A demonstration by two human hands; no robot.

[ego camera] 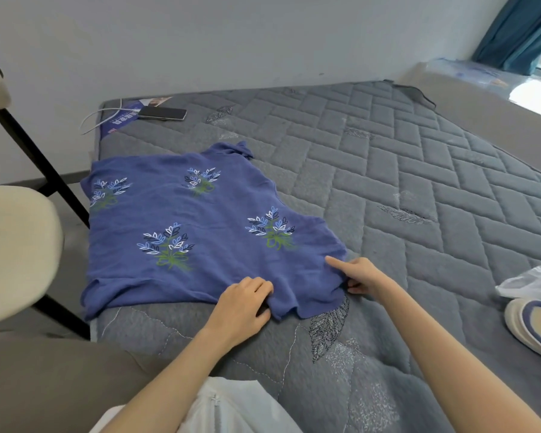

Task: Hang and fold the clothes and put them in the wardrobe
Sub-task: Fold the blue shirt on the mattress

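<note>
The blue shirt [185,220] runs toward the frame's upper left from both hands; left hand [244,303] grips its near edge, right hand [361,275] pinches the adjoining corner.

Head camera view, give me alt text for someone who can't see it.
A person's left hand and right hand grip the near edge of a blue shirt with printed flower sprigs, spread on a grey quilted mattress. A phone lies at the far left corner, and a cream chair stands to the left.
</note>
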